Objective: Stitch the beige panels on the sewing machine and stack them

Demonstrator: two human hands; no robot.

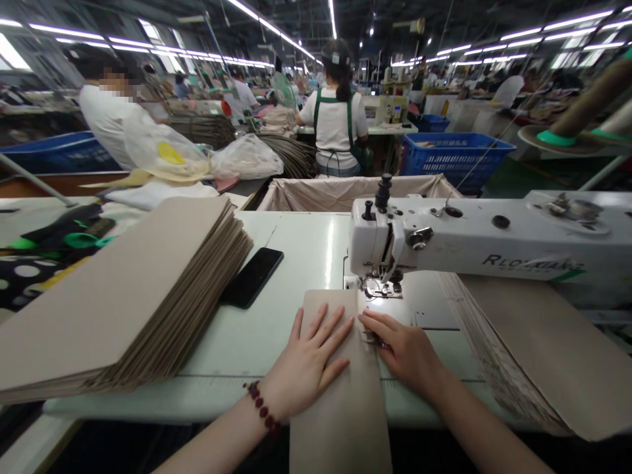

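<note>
Left hand (306, 362) flat, fingers spread on beige sheet (336, 395) at presser foot (380, 288); right hand (405, 352) at its edge, grip unclear; thick sheet stack (123, 296) left, second stack (533, 349) right.

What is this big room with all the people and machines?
It looks like a sewing factory: there's an industrial sewing machine, a tall stack of beige cut sheets, and other workers at long benches.

One left hand (307, 359), one right hand (405, 352), one beige panel (340, 395) under both; one sewing machine (474, 240); one smartphone (251, 278); one panel stack (116, 289) at left, one panel stack (538, 349) at right.
</note>
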